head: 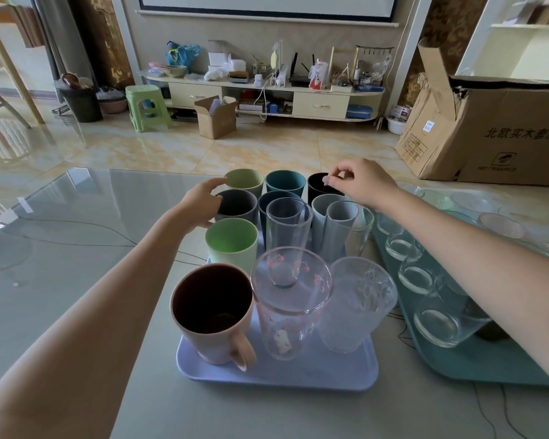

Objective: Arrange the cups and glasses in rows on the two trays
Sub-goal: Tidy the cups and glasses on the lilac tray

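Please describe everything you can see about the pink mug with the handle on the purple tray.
The pink mug stands upright and empty at the near left corner of the lavender tray. It looks like matte plastic or ceramic, with a pale pink outside, a dark brownish inside and one loop handle turned toward the camera and a little right. Its rim seems to meet the clear glass with pink prints on its right. A light green cup stands just behind it. Neither hand touches it.
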Motion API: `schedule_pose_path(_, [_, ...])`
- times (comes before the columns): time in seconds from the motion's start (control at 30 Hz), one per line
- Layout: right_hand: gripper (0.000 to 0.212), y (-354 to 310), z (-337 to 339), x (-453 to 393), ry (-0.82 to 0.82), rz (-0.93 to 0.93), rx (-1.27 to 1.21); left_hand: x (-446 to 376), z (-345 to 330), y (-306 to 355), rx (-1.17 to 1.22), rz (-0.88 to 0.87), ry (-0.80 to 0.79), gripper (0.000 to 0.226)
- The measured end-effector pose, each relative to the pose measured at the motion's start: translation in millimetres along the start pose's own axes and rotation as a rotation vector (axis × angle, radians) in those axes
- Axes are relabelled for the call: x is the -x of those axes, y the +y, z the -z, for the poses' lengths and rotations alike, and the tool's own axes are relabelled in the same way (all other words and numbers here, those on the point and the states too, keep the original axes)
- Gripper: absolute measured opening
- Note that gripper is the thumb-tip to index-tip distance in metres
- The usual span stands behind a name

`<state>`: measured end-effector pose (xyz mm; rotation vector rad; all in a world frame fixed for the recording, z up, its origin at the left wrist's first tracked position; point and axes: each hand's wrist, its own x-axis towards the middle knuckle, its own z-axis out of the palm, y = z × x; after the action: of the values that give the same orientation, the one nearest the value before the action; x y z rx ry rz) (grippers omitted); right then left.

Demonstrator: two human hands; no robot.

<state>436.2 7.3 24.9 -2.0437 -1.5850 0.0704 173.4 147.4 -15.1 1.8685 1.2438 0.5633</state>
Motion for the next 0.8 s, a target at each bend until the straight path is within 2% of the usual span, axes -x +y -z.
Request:
schedule_pose_path(0.1, [0.03,-16,-5,-10,-0.129,0.007,-0.041,-1,-2,1,-0.034,-0.015,0.017,0.053])
schedule_pose_path(0.2, [0.031,-26,-13,-18,-0.259,-0.031,0.031,-2,-4,0,-0.084,-0.029,0.038,0.061])
schedule_pose_path(0.43, [0.027,-35,-24,-36,-0.414,-0.079,0.084,-5,-6,-1,-0.12,-0.044,0.051,0.063])
schedule_pose_path(0.53, [0.015,-41,-22,-38,-0.42,-0.077,0.188,-6,-6,-1,-0.115,-0.043,0.048,0.061])
schedule_pose_path(0.63, [0.016,-41,-18,-39,-0.415,-0.073,0.271,-6,-6,-1,-0.111,-0.044,0.044,0.062])
schedule_pose_path(0.73, [0.029,-44,-14,-38,-0.45,-0.061,0.285,-6,-5,-1,-0.106,-0.042,0.037,0.062])
schedule_pose_path(0.8, [0.04,-46,-13,-40,-0.363,-0.042,0.279,-5,-4,-1,-0.102,-0.044,0.027,0.062])
